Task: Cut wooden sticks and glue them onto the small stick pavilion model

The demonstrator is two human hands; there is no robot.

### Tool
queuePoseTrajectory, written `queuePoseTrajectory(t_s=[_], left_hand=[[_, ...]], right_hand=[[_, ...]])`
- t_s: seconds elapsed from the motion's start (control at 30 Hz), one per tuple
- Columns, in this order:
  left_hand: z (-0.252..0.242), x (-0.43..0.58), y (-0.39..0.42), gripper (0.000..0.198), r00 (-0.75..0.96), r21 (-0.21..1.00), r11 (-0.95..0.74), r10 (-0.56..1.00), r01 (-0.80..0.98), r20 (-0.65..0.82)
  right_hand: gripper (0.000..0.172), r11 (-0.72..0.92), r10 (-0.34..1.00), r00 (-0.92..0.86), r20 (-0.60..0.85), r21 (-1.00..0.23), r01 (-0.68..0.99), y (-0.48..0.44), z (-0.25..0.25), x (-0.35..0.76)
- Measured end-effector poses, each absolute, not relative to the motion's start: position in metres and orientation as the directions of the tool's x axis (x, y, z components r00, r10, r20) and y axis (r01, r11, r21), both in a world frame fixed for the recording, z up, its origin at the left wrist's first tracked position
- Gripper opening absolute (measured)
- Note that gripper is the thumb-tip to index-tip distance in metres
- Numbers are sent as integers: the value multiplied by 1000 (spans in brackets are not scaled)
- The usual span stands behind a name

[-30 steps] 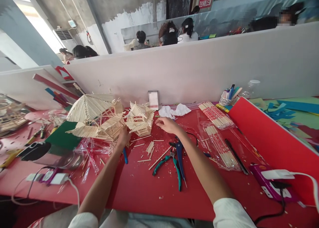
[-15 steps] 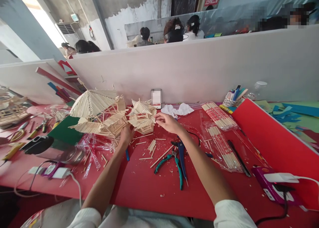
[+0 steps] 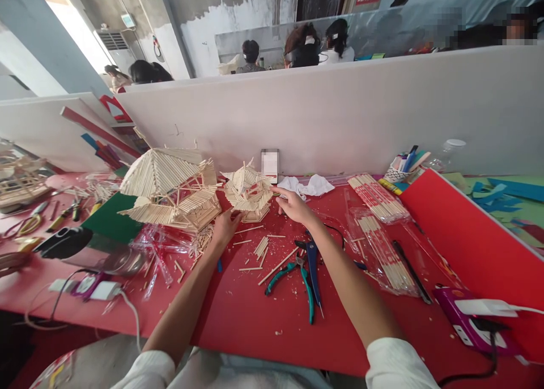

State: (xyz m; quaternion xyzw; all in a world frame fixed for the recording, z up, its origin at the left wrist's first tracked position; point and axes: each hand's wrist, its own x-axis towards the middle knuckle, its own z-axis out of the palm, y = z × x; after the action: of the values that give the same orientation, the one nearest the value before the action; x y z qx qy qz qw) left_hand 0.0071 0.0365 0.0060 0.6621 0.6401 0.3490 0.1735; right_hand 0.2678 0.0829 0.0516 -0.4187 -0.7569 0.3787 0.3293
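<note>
A small pavilion model of thin wooden sticks [image 3: 246, 188] stands on the red table, its roof tipped slightly towards me. At its lower left edge, my left hand [image 3: 225, 229] has its fingertips closed on the model. My right hand [image 3: 294, 206] is at the opposite side, index finger stretched out to the roof's right edge and the other fingers loosely bent. Beside the small model, to the left, sits a larger stick pavilion [image 3: 159, 174]. Short cut sticks [image 3: 260, 246] lie in front of my hands.
Teal-handled cutters [image 3: 308, 293] and a blue-handled tool [image 3: 313, 264] lie between my forearms. Bagged sticks [image 3: 385, 253] and a red board [image 3: 467, 242] are on the right. A phone [image 3: 270, 165] leans against the partition [image 3: 340, 111]. Another person's hand [image 3: 15, 261] shows at far left.
The small pavilion has turned and tipped towards me. My left hand has moved right to its lower edge. My right index finger has straightened. Another person's hand has appeared at the left edge.
</note>
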Motion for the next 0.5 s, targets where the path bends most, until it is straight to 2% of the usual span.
queuePoseTrajectory(t_s=[0.23, 0.5], left_hand=[[-1, 5, 41, 30, 11, 676, -199, 962, 710, 272], [-9, 5, 44, 28, 24, 657, -229, 952, 718, 306]], right_hand=[[60, 317, 899, -412, 147, -868, 383, 91, 52, 262], [60, 286, 906, -397, 145, -903, 321, 97, 43, 262]])
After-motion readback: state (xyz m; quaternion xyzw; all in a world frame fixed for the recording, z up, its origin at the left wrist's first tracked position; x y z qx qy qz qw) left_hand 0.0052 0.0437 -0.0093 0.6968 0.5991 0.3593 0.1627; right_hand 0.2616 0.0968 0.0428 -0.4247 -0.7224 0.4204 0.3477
